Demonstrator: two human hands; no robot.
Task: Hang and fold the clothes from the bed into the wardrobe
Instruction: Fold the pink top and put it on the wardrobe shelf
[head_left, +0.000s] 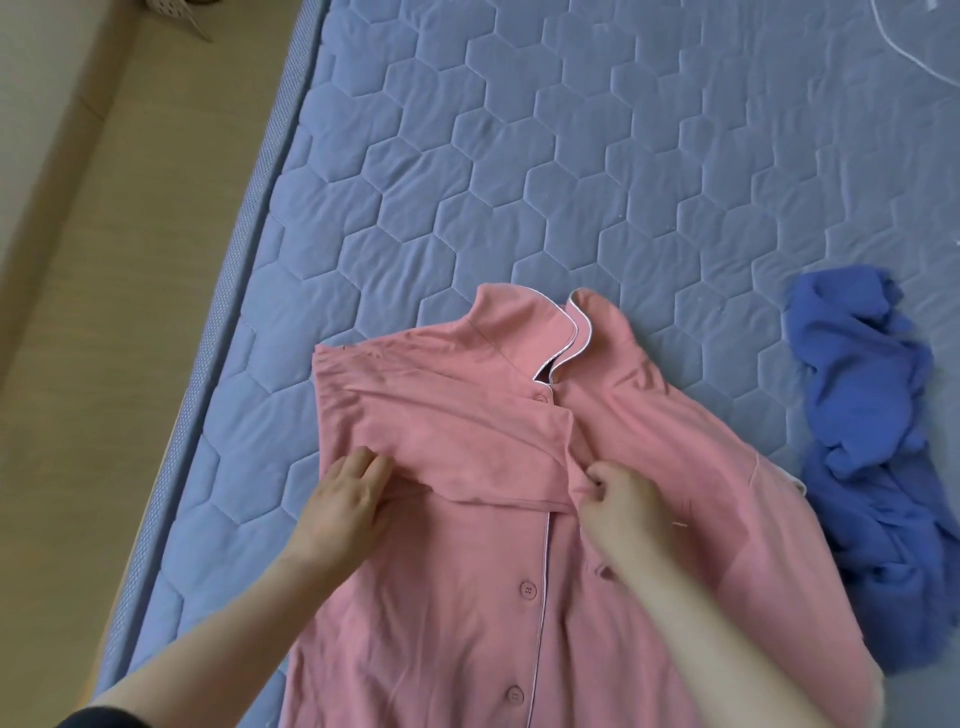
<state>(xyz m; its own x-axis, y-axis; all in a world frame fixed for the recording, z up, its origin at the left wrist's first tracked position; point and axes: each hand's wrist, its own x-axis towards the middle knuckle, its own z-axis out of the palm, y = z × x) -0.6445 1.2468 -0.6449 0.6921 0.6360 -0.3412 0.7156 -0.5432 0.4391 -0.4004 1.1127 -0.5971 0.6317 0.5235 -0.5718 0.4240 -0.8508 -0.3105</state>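
Note:
A pink button-up shirt (519, 545) with white piping lies flat on the blue quilted bed (519, 156), collar pointing away from me. Its left sleeve is folded across the chest. My left hand (345, 499) lies on the shirt's left side with its fingertips on the lower edge of the folded sleeve. My right hand (618, 504) pinches the fabric at the sleeve's cuff near the button placket. A crumpled blue garment (872, 441) sits on the bed to the right of the shirt.
The bed's left edge (244, 218) runs diagonally, with a beige floor (104, 260) beyond it. A white cord (904, 41) lies at the top right of the bed. A perforated white object (171, 10) shows at the top left.

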